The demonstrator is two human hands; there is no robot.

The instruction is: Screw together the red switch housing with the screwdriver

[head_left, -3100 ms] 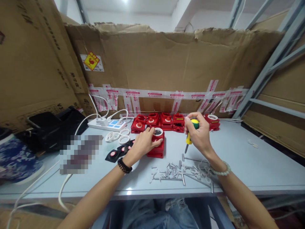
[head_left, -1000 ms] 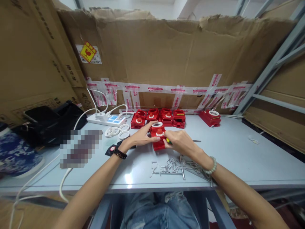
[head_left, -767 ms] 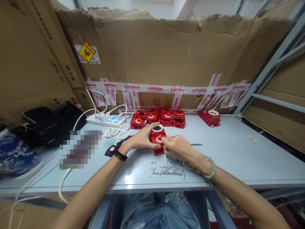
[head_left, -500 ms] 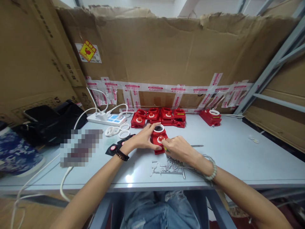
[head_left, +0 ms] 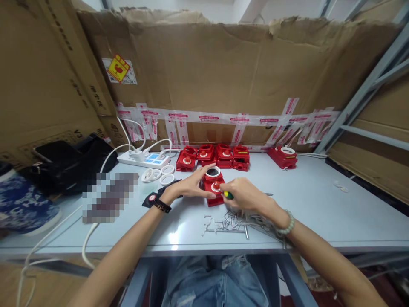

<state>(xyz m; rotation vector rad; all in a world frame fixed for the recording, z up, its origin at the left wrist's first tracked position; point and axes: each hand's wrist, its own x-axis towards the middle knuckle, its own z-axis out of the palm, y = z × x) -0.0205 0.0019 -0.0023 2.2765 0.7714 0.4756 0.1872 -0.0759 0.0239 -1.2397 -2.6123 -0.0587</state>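
In the head view a red plastic housing (head_left: 216, 200) with a white ring (head_left: 218, 170) and a red knob lies on the table. My left hand (head_left: 193, 184) grips its left side, thumb along the front and fingers towards the ring. Closed around a small screwdriver (head_left: 228, 195) with a yellow and green handle, my right hand (head_left: 245, 194) is at the housing's right edge, beside the knob. The screwdriver's tip cannot be made out. Loose screws (head_left: 230, 221) and a metal rod lie in front of the housing.
Several red housings (head_left: 224, 154) stand in a row at the back, with another (head_left: 282, 157) further right. White rings (head_left: 166, 179), black pieces (head_left: 149, 199) and a power strip (head_left: 143, 159) are on the left. A cardboard wall (head_left: 207, 76) closes off the back.
My right hand has shifted slightly right and up, away from the knob, and more of the screwdriver handle shows. My left hand still grips the housing.
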